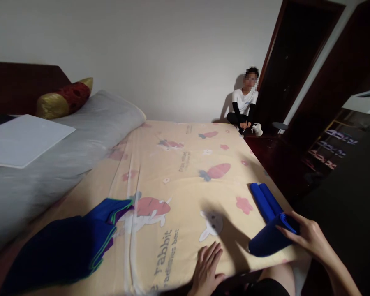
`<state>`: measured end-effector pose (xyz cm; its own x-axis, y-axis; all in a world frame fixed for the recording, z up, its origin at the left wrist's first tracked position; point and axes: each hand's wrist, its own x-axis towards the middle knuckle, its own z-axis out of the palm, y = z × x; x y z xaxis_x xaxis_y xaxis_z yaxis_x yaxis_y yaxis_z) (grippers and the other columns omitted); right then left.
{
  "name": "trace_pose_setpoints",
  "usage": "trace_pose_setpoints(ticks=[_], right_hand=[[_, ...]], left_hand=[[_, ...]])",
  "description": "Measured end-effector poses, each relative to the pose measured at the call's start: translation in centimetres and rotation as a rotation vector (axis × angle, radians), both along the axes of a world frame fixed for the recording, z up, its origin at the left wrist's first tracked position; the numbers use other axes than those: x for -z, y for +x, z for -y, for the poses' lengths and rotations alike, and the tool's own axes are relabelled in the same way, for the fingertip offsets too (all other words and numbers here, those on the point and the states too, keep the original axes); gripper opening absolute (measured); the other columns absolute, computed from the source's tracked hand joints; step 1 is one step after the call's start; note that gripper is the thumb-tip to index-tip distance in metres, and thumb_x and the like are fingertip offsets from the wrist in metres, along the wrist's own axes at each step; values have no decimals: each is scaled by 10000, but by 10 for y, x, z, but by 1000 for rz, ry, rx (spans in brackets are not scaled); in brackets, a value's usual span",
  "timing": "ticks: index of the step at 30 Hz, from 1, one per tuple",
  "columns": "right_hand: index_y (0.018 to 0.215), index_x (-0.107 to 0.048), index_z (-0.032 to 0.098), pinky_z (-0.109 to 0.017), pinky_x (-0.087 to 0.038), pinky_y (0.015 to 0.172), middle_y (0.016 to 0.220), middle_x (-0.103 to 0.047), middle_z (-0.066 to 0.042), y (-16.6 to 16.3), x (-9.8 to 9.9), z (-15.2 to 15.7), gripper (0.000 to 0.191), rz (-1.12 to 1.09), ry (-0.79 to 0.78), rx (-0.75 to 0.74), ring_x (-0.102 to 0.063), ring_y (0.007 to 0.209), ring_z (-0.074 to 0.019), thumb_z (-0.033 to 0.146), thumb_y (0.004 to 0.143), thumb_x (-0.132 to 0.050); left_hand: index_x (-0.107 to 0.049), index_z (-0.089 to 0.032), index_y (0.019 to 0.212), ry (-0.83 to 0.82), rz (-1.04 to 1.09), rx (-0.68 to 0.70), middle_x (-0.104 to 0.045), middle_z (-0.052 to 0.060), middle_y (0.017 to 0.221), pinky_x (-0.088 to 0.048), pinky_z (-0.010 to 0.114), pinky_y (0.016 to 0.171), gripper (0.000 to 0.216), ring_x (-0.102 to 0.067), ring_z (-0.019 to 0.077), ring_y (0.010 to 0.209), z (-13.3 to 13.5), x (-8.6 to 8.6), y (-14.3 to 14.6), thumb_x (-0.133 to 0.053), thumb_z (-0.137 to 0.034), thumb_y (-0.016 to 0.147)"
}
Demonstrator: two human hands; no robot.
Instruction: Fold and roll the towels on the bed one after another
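My right hand [310,237] grips the near end of a rolled blue cloth [269,213] at the right edge of the bed. The roll's far end lies on the cream cartoon-print bedsheet [185,172], and the near end is lifted a little. My left hand [207,265] rests flat on the sheet near the bed's front edge, fingers spread, holding nothing. A dark blue garment with green and purple trim [70,246] lies spread on the sheet to the left.
A grey pillow [80,139] with a white flat board [21,139] and a red and gold bolster [64,98] lie at the headboard on the left. A person in a white top [245,107] sits on the floor by the far wall. A dark doorway stands at the right.
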<state>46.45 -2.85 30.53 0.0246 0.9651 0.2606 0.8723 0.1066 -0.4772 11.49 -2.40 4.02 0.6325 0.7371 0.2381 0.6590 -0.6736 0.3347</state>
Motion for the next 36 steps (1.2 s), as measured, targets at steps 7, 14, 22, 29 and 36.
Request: trace_pose_setpoints(ticks=[7, 14, 22, 29, 36], right_hand=[[987, -662, 184, -252, -389, 458, 540, -573, 34, 23, -42, -57, 544, 30, 15, 148, -496, 455, -140, 678, 771, -593], [993, -659, 211, -281, -435, 571, 738, -699, -33, 42, -78, -108, 550, 142, 148, 246, -642, 637, -210, 693, 733, -605], [1142, -615, 184, -362, -455, 712, 885, -710, -143, 72, -60, -133, 644, 177, 295, 553, -664, 830, -301, 721, 823, -457], [1125, -546, 212, -393, -456, 592, 722, -658, -102, 87, 101, -52, 617, -33, -71, 636, -653, 682, -333, 704, 779, -409], [1040, -531, 206, -416, -524, 718, 928, -697, -138, 96, 206, 2, 623, -150, -161, 668, -687, 823, -343, 716, 700, -414]], left_hand=[[-357, -269, 1464, 183, -45, 12, -453, 48, 1492, -415, 438, 1066, 843, -430, 257, 1365, -3, -2, -3, -752, -428, 736], [-396, -282, 1442, 200, -80, -3, -471, 25, 1480, -431, 436, 1034, 791, -458, 252, 1340, -3, -4, -3, -724, -472, 748], [-364, -292, 1462, 232, -14, 2, -496, 8, 1465, -433, 421, 1034, 845, -465, 235, 1335, -4, -3, -3, -742, -451, 724], [-386, -276, 1448, 164, -20, -13, -473, 36, 1480, -411, 444, 1060, 821, -442, 254, 1353, -1, -5, -1, -754, -381, 721], [-406, -281, 1432, 156, 1, -23, -485, 28, 1473, -418, 447, 1054, 793, -451, 250, 1345, 0, -10, 0, -754, -365, 724]])
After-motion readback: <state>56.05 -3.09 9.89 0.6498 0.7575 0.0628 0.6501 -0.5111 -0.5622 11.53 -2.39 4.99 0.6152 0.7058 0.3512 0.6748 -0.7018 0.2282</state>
